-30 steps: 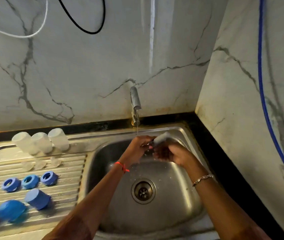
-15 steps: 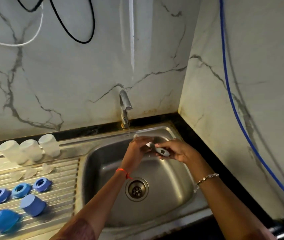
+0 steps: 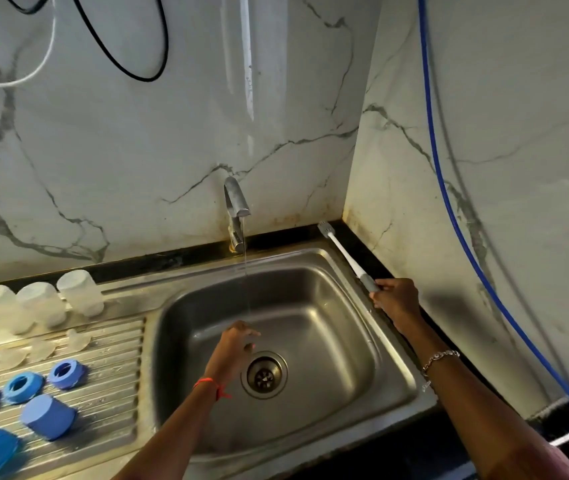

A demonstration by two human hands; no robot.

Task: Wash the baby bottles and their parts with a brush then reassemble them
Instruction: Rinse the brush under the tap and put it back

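My right hand (image 3: 395, 299) grips the grey handle end of a white brush (image 3: 344, 255), which lies along the sink's right rim with its bristle head at the back corner. My left hand (image 3: 233, 348) hangs over the basin with relaxed fingers, empty, under the thin water stream. Three clear bottles (image 3: 42, 303) stand upside down at the back of the draining board. Three clear teats (image 3: 42, 348) lie in front of them. Three blue rings (image 3: 23, 386) and blue caps (image 3: 47, 415) sit nearer me on the board.
The steel sink (image 3: 311, 268) has a drain (image 3: 264, 374) in its middle, and the tap (image 3: 236, 209) runs a thin stream. A black counter strip borders the marble walls. A blue hose (image 3: 449, 209) hangs down the right wall.
Both hands were together under the tap with the brush. My right hand has carried the brush to the sink's right rim, and my left hand has dropped lower over the basin.
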